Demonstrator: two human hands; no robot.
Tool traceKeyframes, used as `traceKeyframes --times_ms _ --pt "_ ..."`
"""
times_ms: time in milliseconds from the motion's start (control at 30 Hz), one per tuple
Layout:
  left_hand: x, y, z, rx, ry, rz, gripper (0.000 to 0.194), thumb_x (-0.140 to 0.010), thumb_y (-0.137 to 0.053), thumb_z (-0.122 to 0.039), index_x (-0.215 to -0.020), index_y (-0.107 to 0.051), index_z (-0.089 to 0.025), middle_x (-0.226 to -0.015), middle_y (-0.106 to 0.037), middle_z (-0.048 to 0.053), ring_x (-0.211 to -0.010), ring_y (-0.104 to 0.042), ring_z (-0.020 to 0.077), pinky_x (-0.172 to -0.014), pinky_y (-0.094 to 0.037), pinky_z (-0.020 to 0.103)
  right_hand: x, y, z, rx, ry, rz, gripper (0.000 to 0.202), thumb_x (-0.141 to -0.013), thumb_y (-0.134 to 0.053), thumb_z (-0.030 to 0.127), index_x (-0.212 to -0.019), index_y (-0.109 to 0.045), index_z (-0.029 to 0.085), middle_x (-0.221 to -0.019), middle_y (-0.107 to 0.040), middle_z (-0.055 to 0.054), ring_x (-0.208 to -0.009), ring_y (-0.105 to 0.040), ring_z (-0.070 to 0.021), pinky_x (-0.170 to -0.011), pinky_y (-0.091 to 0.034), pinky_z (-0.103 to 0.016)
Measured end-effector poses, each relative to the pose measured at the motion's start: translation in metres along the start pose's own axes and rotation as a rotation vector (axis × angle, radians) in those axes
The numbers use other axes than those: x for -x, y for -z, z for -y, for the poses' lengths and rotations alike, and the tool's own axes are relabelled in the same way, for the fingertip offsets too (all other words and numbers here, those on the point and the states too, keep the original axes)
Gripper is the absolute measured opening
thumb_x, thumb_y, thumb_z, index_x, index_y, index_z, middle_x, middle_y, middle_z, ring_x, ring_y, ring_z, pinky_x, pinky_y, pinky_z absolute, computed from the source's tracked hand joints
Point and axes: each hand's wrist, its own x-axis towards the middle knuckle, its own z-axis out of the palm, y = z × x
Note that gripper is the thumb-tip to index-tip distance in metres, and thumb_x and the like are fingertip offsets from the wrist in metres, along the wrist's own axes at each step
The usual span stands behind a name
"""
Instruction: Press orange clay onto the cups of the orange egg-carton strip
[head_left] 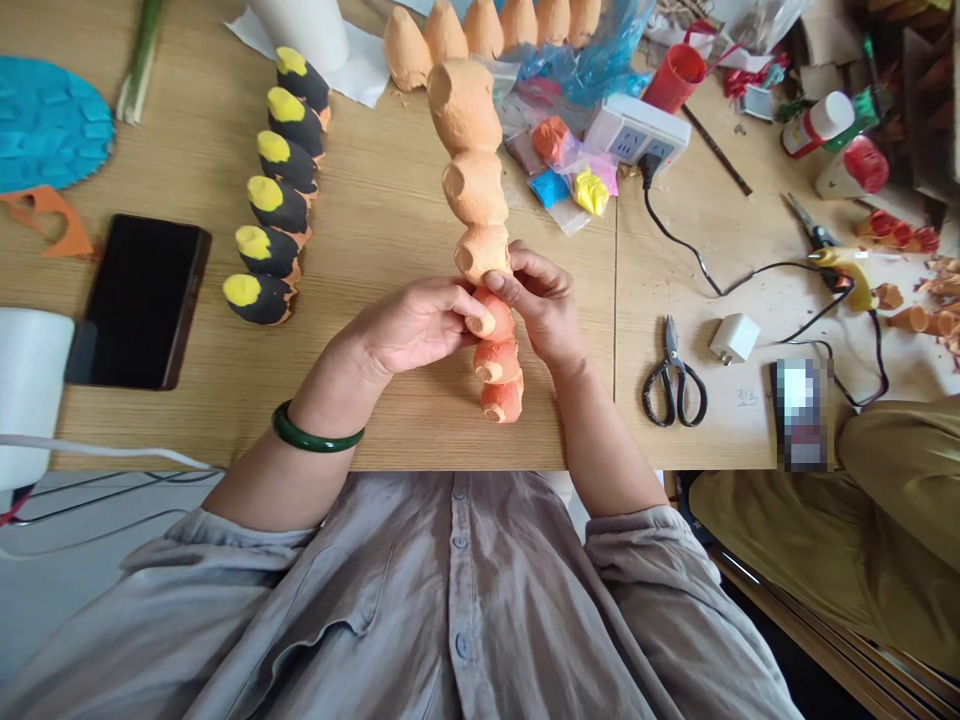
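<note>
A long strip of peach-orange egg carton cups stretches away from me above the table. Its three nearest cups have a redder orange coating on the sides, with paler tips. My right hand pinches the strip near its middle from the right, thumb on top. From the left, my left hand presses its thumb and fingertips onto the first of the redder cups, and its other fingers go partly out of sight behind the strip. A green bangle circles my left wrist.
Left of the strip stand black-and-yellow carton cups and a dark phone. Opened clay packets, a power strip, scissors and a white plug adapter lie to the right. Another person's leg is at far right.
</note>
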Motion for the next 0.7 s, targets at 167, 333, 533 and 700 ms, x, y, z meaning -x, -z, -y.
traceKeyframes --times_ms 167,333,533,700 --pt "-0.0006 -0.0022 0.0017 0.064 -0.002 -0.034 0.004 -0.095 -0.079 -0.014 -0.094 -0.083 -0.015 -0.085 -0.072 0.004 -0.081 -0.061 0.0194 -0.077 -0.056 0.031 0.0006 0.0006 -0.0005 -0.044 0.028 0.013 0.048 -0.093 -0.098 0.068 -0.081 -0.075 0.028 -0.087 -0.060 0.001 -0.083 -0.050 -0.0185 -0.078 -0.052 -0.035" --pt "-0.0027 -0.0007 0.0026 0.019 -0.035 -0.059 0.013 -0.091 -0.081 -0.003 -0.099 -0.083 -0.013 -0.096 -0.078 0.005 -0.089 -0.067 0.0184 -0.084 -0.058 0.028 0.0020 0.0001 0.0015 -0.010 -0.029 0.009 0.043 -0.093 -0.098 0.065 -0.081 -0.077 0.030 -0.092 -0.062 -0.001 -0.090 -0.056 -0.0212 -0.085 -0.055 -0.037" --pt "-0.0015 0.0005 0.0010 -0.002 -0.006 -0.043 0.005 -0.088 -0.079 -0.012 -0.093 -0.078 -0.015 -0.086 -0.070 0.004 -0.082 -0.062 0.0189 -0.076 -0.056 0.029 0.0023 -0.0028 0.0051 -0.045 -0.025 -0.010 0.046 -0.094 -0.099 0.064 -0.079 -0.075 0.028 -0.086 -0.058 0.000 -0.085 -0.050 -0.0191 -0.079 -0.050 -0.036" --pt "-0.0040 0.0042 0.0052 -0.111 -0.046 -0.064 0.010 -0.087 -0.077 -0.006 -0.088 -0.073 -0.015 -0.086 -0.068 0.002 -0.083 -0.062 0.0172 -0.078 -0.055 0.030 0.0034 -0.0063 0.0083 -0.010 -0.047 0.013 0.055 -0.091 -0.100 0.070 -0.075 -0.070 0.027 -0.085 -0.056 -0.001 -0.082 -0.049 -0.0192 -0.074 -0.050 -0.035"
